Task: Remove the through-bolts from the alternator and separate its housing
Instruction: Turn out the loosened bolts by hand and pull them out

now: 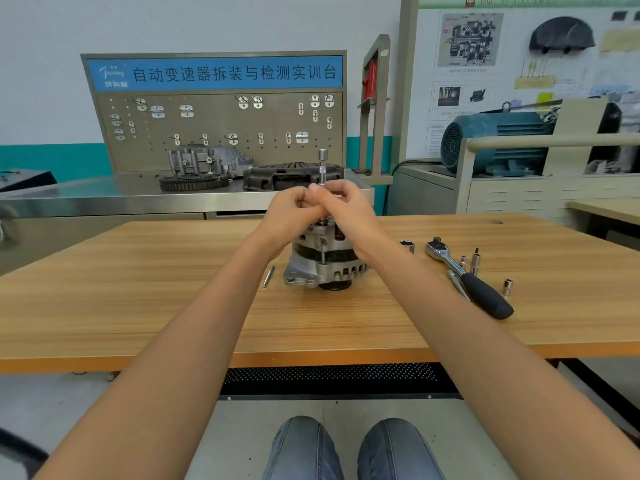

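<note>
The bench (173, 289) is matt, streaked wood-grain laminate. The alternator (322, 265) is dull cast grey metal. The extension bar (322, 166) is bright knurled steel. The ratchet (464, 271) has polished metal and a matt black grip.

The table (173, 306) is pale wood with fine grain stripes and an orange edge. At its centre the alternator (320, 261) is dull silver with a black band. At three o'clock the ratchet (464, 275) is chrome with a black grip. At twelve o'clock the pegboard's banner (214, 72) is blue with white lettering
</note>
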